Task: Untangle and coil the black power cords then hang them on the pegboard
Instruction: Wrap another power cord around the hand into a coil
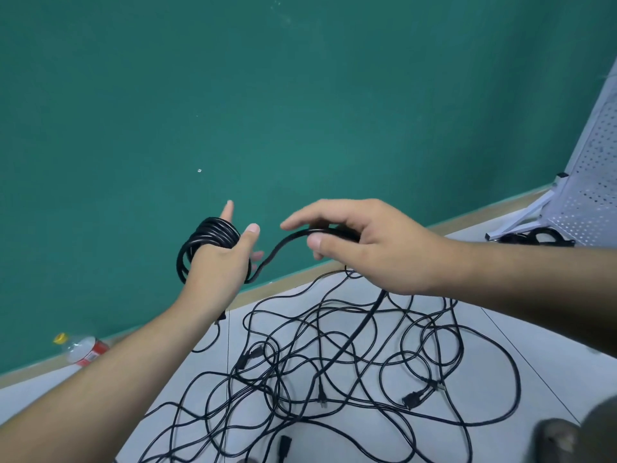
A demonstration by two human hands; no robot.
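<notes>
1. Far left, a clear plastic bottle (83, 350) with a yellow cap and red label lies on its side on the floor (500, 329), right up against the baseboard. It's well apart from the cords.
2. The left hand (222, 262) is held up in front of the green wall (300, 95). Its fingers are pretty much straight, the thumb sticks up, and it isn't gripping anything.
3. The coil (203, 243) is wrapped around that hand in several tight loops. They pass through the gap between thumb and forefinger and go round the back of the hand.
4. From the bottom of the coil, the black power cord (283, 242) arcs up and over to the right.
5. The right hand (374, 248) sits just beside the left one at about the same height, palm down. Thumb and curled fingers pinch the cord, and the forefinger stretches out over it toward the left hand.
6. Below the right hand the cord drops to the tangle of cords (350, 362), which is spread over the white floor tiles under both forearms. A few plugs show in the mess, including one near the lower right (412, 397).
7. Far right, a white pegboard (591, 182) stands against the wall on a metal foot. There's a dark bundle of cords (537, 237) at its base, but I can't tell if it's hanging or just lying there.
</notes>
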